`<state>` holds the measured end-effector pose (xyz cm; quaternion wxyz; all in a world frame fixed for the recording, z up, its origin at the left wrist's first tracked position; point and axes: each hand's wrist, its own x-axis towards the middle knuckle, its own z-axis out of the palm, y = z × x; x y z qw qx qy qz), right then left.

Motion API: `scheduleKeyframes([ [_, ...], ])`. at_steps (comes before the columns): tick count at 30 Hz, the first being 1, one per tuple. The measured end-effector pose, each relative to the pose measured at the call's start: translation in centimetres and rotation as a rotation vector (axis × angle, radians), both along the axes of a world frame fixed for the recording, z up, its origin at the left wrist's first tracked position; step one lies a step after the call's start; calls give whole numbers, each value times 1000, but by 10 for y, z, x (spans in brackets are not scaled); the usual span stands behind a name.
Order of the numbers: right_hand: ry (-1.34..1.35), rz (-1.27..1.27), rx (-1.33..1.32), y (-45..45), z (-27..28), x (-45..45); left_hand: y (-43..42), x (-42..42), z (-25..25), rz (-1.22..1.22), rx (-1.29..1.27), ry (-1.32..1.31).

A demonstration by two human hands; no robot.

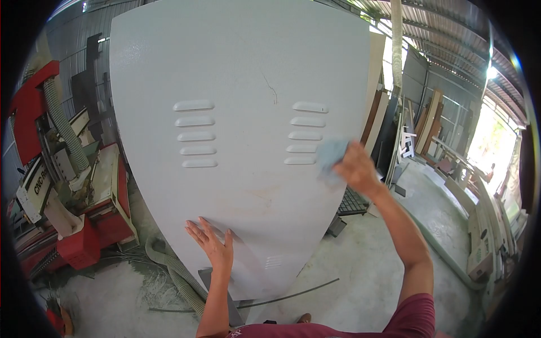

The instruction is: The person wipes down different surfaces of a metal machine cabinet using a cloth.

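Observation:
A large pale grey metal panel [242,67] with two columns of raised louvre vents stands in front of me. My left hand [215,245] rests flat against its lower left part, fingers spread. At the panel's right edge, beside the right-hand vents [307,121], my right hand [358,169] is closed on a light blue cloth [332,156]. The cloth is smeared by motion; it overlaps the panel, but I cannot tell how firmly it touches. A thin crack-like mark [270,87] and faint brownish smudges show on the panel's surface.
To the left stands a red and white CNC machine [107,197] with a ribbed hose [67,124]. Another hose [174,276] and a thin dark strip [293,293] lie on the concrete floor. Boards [377,124] lean behind the panel's right side. A keyboard [353,201] sits low beyond its edge.

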<state>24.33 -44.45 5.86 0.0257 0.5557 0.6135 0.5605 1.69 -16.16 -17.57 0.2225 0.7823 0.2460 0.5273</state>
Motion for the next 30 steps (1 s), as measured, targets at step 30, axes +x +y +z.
scheduleKeyframes([
  [30, -93, 135, 188, 73, 129, -12, 4, -6, -3, -40, -14, 31],
])
